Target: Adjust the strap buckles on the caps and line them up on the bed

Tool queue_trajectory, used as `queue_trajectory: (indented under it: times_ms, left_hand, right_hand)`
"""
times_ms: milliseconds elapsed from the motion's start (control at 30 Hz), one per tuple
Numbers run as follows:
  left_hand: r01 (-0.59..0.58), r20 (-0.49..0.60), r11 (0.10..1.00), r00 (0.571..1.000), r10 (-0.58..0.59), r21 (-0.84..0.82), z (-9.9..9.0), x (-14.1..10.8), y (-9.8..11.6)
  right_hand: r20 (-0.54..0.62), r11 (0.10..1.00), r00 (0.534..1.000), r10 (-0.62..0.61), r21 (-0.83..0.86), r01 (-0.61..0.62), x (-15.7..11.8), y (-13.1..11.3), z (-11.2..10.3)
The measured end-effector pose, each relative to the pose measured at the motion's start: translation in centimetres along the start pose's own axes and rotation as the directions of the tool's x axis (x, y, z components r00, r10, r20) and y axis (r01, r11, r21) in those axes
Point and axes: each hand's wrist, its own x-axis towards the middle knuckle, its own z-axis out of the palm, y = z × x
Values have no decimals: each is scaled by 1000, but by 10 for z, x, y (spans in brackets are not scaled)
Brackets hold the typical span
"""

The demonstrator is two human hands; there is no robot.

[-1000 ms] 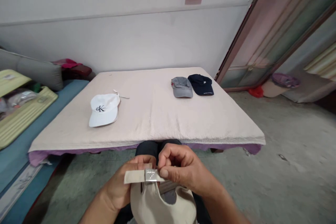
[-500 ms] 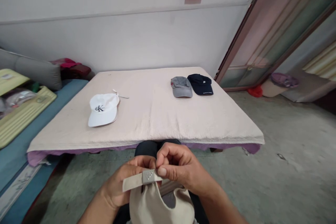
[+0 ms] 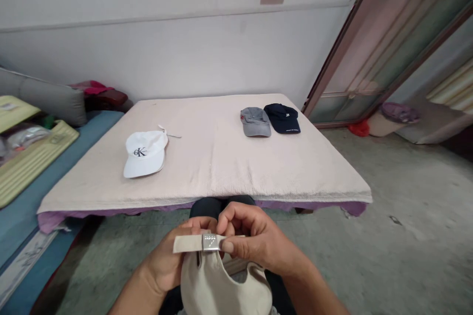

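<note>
A beige cap (image 3: 221, 288) rests over my lap with its back opening and strap facing up. Its strap (image 3: 187, 243) runs through a silver metal buckle (image 3: 211, 242), and the loose end sticks out to the left. My left hand (image 3: 173, 251) is closed behind the strap and buckle, its fingertips partly hidden. With thumb and forefinger, my right hand (image 3: 251, 238) pinches the strap just right of the buckle. Beyond them, a white cap (image 3: 146, 152) with black letters lies on the left of the covered table. A grey cap (image 3: 255, 122) and a navy cap (image 3: 284, 119) lie side by side at the right.
A pale cloth (image 3: 207, 157) covers the low table before my knees. To the left, a yellow plastic case (image 3: 44, 157) sits on a blue surface by a grey cushion (image 3: 48, 98). A lined waste bin (image 3: 393, 118) stands at the far right near a sliding door.
The strap and buckle have tilted to lie more level, and the buckle face now catches more light. Both hands keep their hold with only slight shifts.
</note>
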Motion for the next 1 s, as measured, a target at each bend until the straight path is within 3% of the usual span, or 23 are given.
queue_trajectory:
  times_ms: [233, 467, 633, 833, 1000]
  left_hand:
    - [14, -25, 1000, 1000, -15, -28, 6, -1, -2]
    - [29, -90, 1000, 995, -29, -4, 5, -2, -4]
    - [30, -99, 1000, 995, -29, 4, 5, -1, -4]
    - [66, 38, 993, 997, -70, 97, 6, -4, 2]
    - [91, 23, 985, 995, -95, 150, 8, -2, 5]
  right_hand:
    - [-89, 975, 996, 7, -219, -27, -1, -3, 3]
    - [14, 1000, 1000, -23, -7, 23, 1, -4, 6]
    - [-5, 993, 1000, 22, -112, -23, -1, -6, 3]
    - [-26, 981, 998, 58, -184, -62, -3, -8, -1]
    - [-17, 994, 998, 59, -90, -60, -3, -8, 0]
